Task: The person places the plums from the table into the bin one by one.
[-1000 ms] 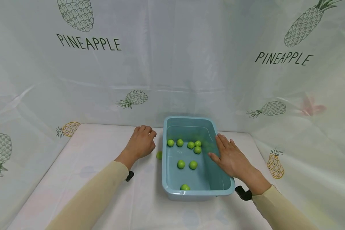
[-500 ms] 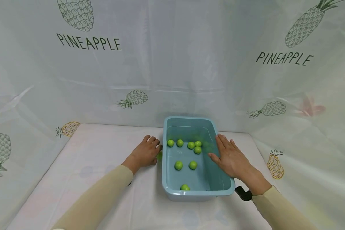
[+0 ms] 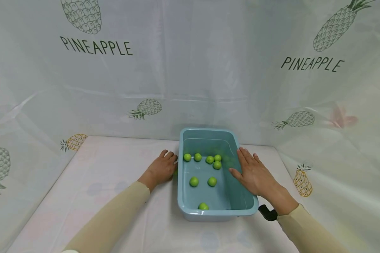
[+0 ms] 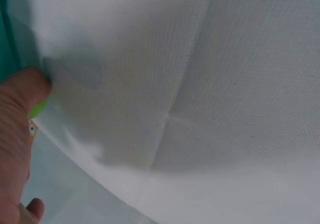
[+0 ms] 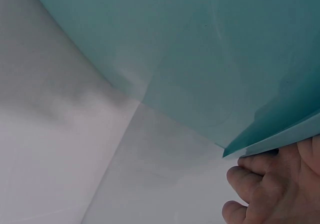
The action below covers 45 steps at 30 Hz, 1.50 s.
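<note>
A light blue plastic bin (image 3: 220,212) stands on the table, with several small round green balls (image 3: 194,181) spread over its floor. Outside the bin's left wall, my left hand (image 3: 160,169) has its fingers curled round another green ball (image 4: 38,109). Most of that ball is hidden behind the thumb and fingers; only a sliver shows in the left wrist view. On the other side, my right hand (image 3: 256,172) lies with straight fingers along the bin's right rim. The right wrist view shows its fingers right beneath the rim.
A pale cloth with faint prints covers the table (image 3: 114,158). Behind and beside it hangs a whitish curtain (image 3: 190,70) printed with pineapples, and the bin's far end stands close to it.
My left hand has moved right and down to the ball beside the bin and closed round it. One ball inside the bin has rolled left. The right hand keeps its place.
</note>
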{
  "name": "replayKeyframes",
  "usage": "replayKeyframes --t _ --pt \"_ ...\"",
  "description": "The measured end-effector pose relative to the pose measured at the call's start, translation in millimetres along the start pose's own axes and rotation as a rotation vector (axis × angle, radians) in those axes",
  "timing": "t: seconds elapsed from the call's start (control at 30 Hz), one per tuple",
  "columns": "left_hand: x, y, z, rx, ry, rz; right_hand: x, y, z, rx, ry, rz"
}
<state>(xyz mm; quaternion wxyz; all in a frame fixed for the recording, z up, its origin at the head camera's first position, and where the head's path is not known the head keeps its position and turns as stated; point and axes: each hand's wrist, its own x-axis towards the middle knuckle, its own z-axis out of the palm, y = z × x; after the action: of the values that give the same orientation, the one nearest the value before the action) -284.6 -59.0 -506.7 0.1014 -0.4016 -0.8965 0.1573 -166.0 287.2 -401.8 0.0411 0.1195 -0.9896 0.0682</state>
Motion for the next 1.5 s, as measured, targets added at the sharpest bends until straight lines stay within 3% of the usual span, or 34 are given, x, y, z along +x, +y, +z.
replayKeyframes --t 0.3,0.53,0.73,1.13,1.5 --pt "-3.7 -5.9 5.6 -0.021 0.014 -0.036 -1 0 0 -0.004 0.004 -0.008" --pt "-9.5 -20.6 12.7 -0.008 0.125 -0.057 -1 -1 0 -0.020 0.005 -0.009" --pt "-14.8 -34.8 13.4 0.021 0.158 -0.090 0 -1 0 -0.018 0.003 -0.005" --pt "-24.1 -62.3 6.9 0.068 0.192 -0.159 0 0 -1 -0.014 -0.005 -0.002" --pt "-26.8 -81.2 -11.1 0.041 0.326 -0.237 1 -1 -1 -0.007 -0.008 0.002"
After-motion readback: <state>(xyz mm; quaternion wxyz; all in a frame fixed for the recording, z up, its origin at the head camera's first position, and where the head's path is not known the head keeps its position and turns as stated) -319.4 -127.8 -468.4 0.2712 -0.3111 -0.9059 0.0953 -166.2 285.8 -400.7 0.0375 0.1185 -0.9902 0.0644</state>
